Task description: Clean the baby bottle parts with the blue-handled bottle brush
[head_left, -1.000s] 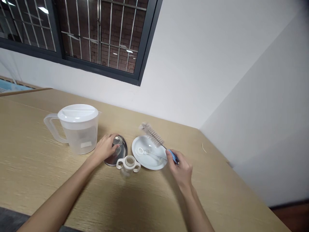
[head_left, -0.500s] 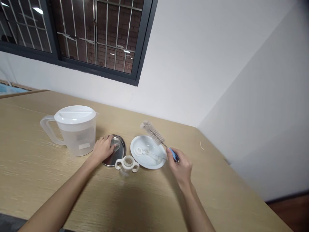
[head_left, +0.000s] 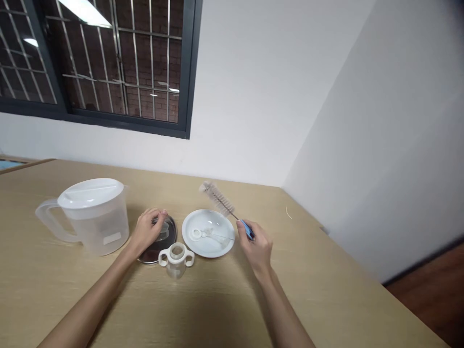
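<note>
Brush (head_left: 221,200) in the right hand (head_left: 258,246), bristles up and away over the bowl's far side, clear of everything. From the left: the lidded pitcher (head_left: 101,223) stands upright on the worktop (head_left: 340,309). Beside it, the left hand (head_left: 145,233) reaches over the round tray (head_left: 152,250). Its fingers have just drawn up and closer together above the clear piece (head_left: 165,231); I cannot tell whether they pinch it, so I would not count it as lifted. The two-handled cup (head_left: 176,268) stands upright and open just in front of the tray, neither hand on it. Next comes the white bowl (head_left: 199,220), with the ringed straw part (head_left: 196,235) lying in it. The right hand pinches the brush's blue handle between thumb and fingers. That grip has not changed, so the bristles, to my eye, are not scrubbing anything.
</note>
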The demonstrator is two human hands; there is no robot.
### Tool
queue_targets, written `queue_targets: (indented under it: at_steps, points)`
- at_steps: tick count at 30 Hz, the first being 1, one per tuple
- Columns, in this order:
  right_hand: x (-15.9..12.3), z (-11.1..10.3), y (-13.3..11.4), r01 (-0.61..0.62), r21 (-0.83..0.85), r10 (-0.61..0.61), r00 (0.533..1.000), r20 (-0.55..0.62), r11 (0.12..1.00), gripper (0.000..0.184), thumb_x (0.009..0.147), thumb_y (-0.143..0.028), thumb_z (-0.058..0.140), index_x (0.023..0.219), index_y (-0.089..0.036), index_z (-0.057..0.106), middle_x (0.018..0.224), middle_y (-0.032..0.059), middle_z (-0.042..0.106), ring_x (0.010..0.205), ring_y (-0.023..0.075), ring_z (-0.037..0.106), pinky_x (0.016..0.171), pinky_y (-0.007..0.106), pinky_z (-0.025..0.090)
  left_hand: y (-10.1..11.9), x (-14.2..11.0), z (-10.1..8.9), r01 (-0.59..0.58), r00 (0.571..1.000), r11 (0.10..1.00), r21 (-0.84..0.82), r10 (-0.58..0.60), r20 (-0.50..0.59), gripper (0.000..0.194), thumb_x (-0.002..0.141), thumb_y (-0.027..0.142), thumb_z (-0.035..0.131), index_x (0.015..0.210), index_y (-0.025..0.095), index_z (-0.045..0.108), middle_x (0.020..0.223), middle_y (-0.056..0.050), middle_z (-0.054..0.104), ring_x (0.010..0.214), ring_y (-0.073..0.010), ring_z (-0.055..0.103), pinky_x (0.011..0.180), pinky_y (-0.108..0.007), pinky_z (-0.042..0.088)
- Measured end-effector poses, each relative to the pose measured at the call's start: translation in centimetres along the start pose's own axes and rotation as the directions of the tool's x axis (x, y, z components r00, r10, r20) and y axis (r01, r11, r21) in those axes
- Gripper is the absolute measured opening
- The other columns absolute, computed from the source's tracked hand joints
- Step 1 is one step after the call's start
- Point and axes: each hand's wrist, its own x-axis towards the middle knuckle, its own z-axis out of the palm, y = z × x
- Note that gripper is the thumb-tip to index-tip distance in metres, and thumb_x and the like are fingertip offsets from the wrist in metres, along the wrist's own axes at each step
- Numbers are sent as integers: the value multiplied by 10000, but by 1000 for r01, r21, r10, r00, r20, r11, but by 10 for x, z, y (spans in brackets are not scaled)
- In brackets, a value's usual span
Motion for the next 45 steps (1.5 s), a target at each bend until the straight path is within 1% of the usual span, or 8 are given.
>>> queue_targets:
  at_steps: [4, 10, 16, 22, 28, 34, 38, 45]
  points:
    - [2, -1, 2, -29, 23, 30, 999, -46, 999, 111, 912, -267, 614, 904, -168, 664, 768, 32, 689, 642, 125, 620, 635, 236, 483, 30, 23, 4, -10, 963, 992, -122, 42, 265, 375, 950, 459, 379, 902, 196, 642, 919, -57, 707, 893, -226, 639, 825, -329, 460]
    - [4, -4, 5, -67, 31, 70, 992, -107, 997, 110, 911, -267, 613, 905, -169, 661, 769, 31, 686, 643, 124, 613, 636, 240, 476, 64, 47, 38, -186, 732, 978, 89, 78, 677, 549, 773, 452, 613, 1263, 228, 510, 1164, -77, 664, 1117, -286, 576, 948, -390, 422]
    - [6, -5, 6, -98, 66, 104, 989, -103, 993, 126, 924, -279, 590, 906, -175, 659, 773, 36, 682, 662, 134, 617, 625, 248, 471, 79, 53, 64, -271, 656, 937, 222, 11, 755, 856, 514, 453, 803, 1280, 183, 533, 1027, -110, 709, 1061, -375, 582, 945, -444, 392]
    - [7, -7, 6, -116, 84, 126, 985, -116, 990, 120, 924, -279, 592, 906, -181, 659, 760, 34, 674, 653, 136, 608, 617, 250, 463, 75, 55, 73, -304, 622, 919, 251, -8, 783, 937, 468, 420, 831, 1315, 199, 497, 1013, -85, 723, 1043, -356, 586, 971, -441, 357]
    - [8, -8, 6, -122, 86, 132, 982, -132, 989, 123, 924, -280, 593, 911, -176, 660, 777, 41, 683, 665, 135, 618, 624, 246, 466, 75, 56, 73, -285, 642, 925, 251, -10, 767, 845, 523, 389, 797, 1297, 220, 502, 971, -61, 723, 1021, -331, 612, 987, -433, 350]
    - [9, -9, 6, -119, 63, 126, 984, -122, 991, 154, 934, -294, 571, 900, -173, 661, 760, 38, 678, 657, 130, 615, 617, 240, 459, 73, 61, 48, -173, 704, 971, 165, 5, 710, 707, 656, 461, 715, 1283, 235, 480, 1101, -67, 680, 978, -268, 632, 823, -359, 471]
    - [8, -10, 4, -120, 87, 126, 990, -67, 989, 154, 937, -298, 569, 900, -180, 661, 777, 41, 686, 673, 134, 626, 626, 239, 468, 58, 48, 25, 68, 893, 968, -241, 48, 448, 677, 673, 465, 753, 1239, 199, 496, 1093, -86, 681, 884, -216, 646, 827, -360, 498]
    - [-1, -1, -7, 71, 172, -93, 988, 124, 983, 117, 941, -274, 566, 958, -190, 646, 782, 40, 691, 660, 141, 634, 621, 245, 483, 23, 18, 13, 300, 945, 727, -617, -135, 299, 731, 629, 399, 837, 1221, 174, 472, 1044, -123, 729, 839, -210, 677, 814, -391, 533]
